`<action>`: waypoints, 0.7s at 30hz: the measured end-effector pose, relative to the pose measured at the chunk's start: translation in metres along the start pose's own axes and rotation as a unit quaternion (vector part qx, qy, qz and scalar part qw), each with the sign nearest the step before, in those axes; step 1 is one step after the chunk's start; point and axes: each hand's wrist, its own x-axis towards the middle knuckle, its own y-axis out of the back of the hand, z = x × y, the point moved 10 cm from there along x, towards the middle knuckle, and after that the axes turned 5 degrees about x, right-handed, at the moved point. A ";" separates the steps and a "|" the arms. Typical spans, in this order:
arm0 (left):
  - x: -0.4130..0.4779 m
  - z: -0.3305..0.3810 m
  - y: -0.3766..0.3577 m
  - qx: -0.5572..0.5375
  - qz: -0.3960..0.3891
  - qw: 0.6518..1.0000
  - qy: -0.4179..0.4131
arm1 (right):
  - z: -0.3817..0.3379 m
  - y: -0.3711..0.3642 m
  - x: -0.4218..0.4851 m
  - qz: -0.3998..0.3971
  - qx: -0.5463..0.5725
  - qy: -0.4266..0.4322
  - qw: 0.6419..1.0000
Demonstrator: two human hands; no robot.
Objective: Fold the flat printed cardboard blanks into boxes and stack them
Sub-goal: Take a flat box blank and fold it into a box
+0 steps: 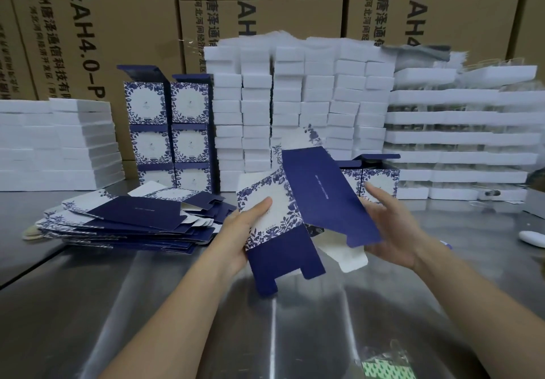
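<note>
Since that navy-and-white floral printed cardboard blank (pixel 283 210) held above the steel surface (pixel 147 305) looks light, thin and springy, left hand (pixel 239 231) pinching the panel edge, right hand (pixel 392 231) open underneath, I'd grip near creases.

Open steel tabletop (pixel 147 305) in front; flat blanks (pixel 126 225) left, stacked boxes (pixel 168 131) and white trays (pixel 300 104) behind.
</note>
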 end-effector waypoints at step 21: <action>-0.004 0.024 0.001 0.161 0.042 0.976 -0.140 | 0.004 -0.008 -0.002 0.117 -0.181 0.054 0.975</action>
